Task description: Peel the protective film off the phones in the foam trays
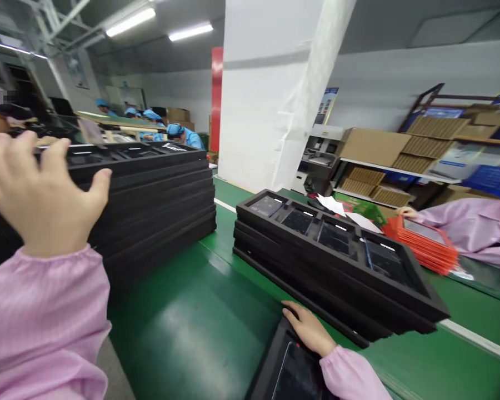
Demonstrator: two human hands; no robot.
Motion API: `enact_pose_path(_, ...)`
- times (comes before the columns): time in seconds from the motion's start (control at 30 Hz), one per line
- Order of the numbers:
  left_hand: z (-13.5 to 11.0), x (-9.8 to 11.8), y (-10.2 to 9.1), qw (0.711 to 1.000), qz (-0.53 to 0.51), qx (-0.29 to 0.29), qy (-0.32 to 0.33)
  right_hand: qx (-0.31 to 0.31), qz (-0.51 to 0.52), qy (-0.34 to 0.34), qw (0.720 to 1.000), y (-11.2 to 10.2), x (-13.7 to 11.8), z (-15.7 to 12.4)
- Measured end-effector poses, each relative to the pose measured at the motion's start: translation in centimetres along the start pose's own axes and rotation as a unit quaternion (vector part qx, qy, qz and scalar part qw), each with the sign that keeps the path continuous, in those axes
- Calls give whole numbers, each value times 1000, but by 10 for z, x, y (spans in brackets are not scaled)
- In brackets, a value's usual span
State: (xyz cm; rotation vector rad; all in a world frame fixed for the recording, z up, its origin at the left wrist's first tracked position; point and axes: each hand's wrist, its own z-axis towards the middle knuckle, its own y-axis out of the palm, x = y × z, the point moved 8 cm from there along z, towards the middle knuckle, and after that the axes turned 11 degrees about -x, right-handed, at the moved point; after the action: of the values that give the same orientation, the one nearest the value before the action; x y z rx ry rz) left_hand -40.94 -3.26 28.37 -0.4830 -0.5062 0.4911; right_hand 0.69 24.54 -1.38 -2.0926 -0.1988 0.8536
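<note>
1. Green work surface (187, 316) fills the lower middle of a workshop, with a white pillar (262, 100) behind it and a red post (216, 100) beside the pillar.
2. Fluorescent lights (131, 22) hang at upper left; below them, several workers in blue caps (187, 136) sit or lean in the background.
3. Cardboard boxes (375, 145) and packed dividers stand on shelving at the right.
4. Raised in front of the left-hand stack of black trays (162, 205), the person's left hand (54, 194) has its fingers spread and its thumb wide, with nothing visible in it; contact with that stack cannot be told.
5. At the bottom, the right hand (310, 330) lies over the far end of a single black tray (275, 347), fingers extended across its rim; whether they grip it, I cannot tell.
6. That tray lies near the person, just beside the central stack, and holds a dark glass panel (298, 378) showing a red spot.
7. Four dark panels sit in separate compartments atop the central stack of black trays (308, 261).
8. Beyond it are white papers (331, 204), a green crate (369, 211) and a pile of orange-red trays (425, 247), touched by a co-worker's hand (407, 213) in a pink sleeve.
</note>
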Motion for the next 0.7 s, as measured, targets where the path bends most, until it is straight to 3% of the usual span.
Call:
enact_pose_path(0.07,15,-17,12,996,93,-11,15,-5,0,3,1000,1,1,1)
enact_pose_path(0.13,24,-39,36,987,152,-51,11,-8,4,7,1000,1,4,3)
enact_pose_path(0.27,29,-67,55,985,171,-29,7,-13,27,10,1000,2,11,8)
enact_pose_path(0.7,25,-77,62,994,99,39,19,2,67,9,998,3,24,12)
